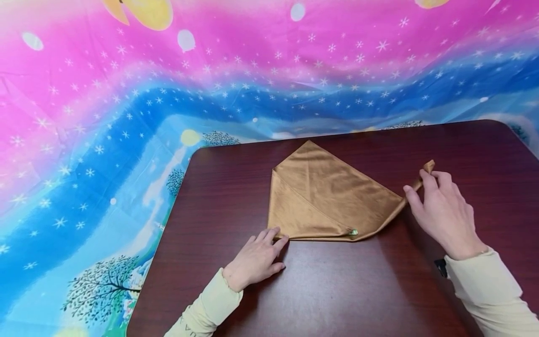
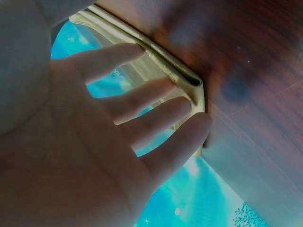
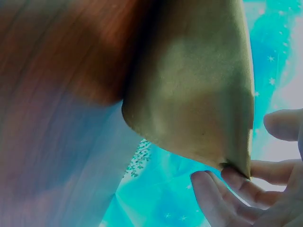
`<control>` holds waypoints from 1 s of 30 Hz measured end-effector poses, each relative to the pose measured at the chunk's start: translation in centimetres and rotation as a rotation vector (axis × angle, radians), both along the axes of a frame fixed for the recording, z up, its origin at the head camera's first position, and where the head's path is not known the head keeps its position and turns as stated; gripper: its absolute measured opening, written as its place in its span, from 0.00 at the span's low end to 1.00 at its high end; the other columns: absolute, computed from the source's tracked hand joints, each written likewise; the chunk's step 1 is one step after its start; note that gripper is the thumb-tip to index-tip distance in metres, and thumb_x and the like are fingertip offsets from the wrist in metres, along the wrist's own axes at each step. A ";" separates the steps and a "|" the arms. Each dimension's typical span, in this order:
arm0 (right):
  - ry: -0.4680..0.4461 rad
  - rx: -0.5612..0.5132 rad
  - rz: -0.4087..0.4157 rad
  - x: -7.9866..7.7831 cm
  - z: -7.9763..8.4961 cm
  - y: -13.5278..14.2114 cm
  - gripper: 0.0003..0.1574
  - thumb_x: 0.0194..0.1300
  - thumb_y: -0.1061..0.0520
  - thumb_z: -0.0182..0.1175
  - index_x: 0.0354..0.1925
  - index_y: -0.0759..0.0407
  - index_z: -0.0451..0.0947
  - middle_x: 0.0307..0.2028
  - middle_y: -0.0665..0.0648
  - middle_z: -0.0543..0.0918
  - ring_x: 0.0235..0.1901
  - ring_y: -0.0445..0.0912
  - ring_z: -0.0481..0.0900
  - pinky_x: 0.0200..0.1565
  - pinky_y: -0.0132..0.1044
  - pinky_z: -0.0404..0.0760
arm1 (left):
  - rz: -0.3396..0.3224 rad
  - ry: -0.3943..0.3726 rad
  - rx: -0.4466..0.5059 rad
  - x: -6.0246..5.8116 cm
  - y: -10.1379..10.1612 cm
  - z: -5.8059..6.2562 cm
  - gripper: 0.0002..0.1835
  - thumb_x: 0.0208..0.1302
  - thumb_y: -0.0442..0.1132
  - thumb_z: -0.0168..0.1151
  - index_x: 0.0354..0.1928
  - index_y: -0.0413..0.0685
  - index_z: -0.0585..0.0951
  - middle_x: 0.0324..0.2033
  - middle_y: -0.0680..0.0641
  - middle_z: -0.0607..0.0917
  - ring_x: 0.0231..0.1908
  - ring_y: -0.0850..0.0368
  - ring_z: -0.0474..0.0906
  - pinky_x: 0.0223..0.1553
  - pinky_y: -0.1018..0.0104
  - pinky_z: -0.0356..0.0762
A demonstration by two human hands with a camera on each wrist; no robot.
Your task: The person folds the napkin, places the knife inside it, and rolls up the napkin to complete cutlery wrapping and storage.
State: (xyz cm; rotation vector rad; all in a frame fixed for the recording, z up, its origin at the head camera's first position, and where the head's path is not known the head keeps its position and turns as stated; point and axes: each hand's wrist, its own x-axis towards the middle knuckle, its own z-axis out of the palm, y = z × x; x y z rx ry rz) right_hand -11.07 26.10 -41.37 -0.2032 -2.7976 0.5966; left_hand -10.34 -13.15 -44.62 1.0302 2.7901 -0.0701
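A gold-brown satiny cloth [image 1: 320, 187], folded flat into a kite shape, lies on the dark table. At its lower left corner my left hand [image 1: 257, 257] rests, fingers spread and mostly straight; the left wrist view shows their tips touching the folded edge [image 2: 170, 68]. My right hand [image 1: 446, 210] holds the cloth's narrow right end, whose tip [image 1: 429, 164] pokes out beyond the fingers. From the right wrist, the corner meets the fingers [image 3: 241, 187], and the thumb's exact contact is unclear. A small greenish tag [image 1: 354, 232] shows near the lower edge.
The dark reddish-brown table [image 1: 328, 290] has rounded far corners. Behind it and down its left side hangs a pink and blue backdrop [image 1: 236, 70] with snowflakes and trees. A dark band [image 1: 440, 267] sits at the right wrist.
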 end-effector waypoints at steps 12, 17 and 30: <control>0.084 -0.025 0.067 -1.5 0.8 -2.2 0.35 0.71 0.48 0.50 0.67 0.68 0.62 0.62 0.74 0.64 0.53 0.70 0.67 0.30 0.72 0.66 | 0.010 -0.028 0.012 0.2 0.0 0.2 0.37 0.60 0.57 0.64 0.69 0.55 0.66 0.64 0.43 0.67 0.59 0.48 0.68 0.50 0.54 0.73; 0.133 -0.039 0.098 -1.8 1.4 -3.4 0.32 0.71 0.52 0.50 0.67 0.67 0.63 0.61 0.73 0.65 0.50 0.70 0.70 0.30 0.71 0.67 | 0.012 -0.045 0.021 0.2 0.0 0.3 0.38 0.60 0.56 0.63 0.70 0.54 0.65 0.64 0.43 0.68 0.59 0.48 0.69 0.50 0.54 0.73; 0.215 -0.061 0.158 -2.5 2.5 -5.6 0.33 0.71 0.53 0.51 0.68 0.67 0.63 0.62 0.72 0.66 0.42 0.71 0.74 0.31 0.68 0.70 | 0.043 -0.036 0.021 0.3 -0.4 0.2 0.39 0.59 0.56 0.65 0.69 0.51 0.65 0.64 0.41 0.67 0.61 0.47 0.68 0.52 0.53 0.73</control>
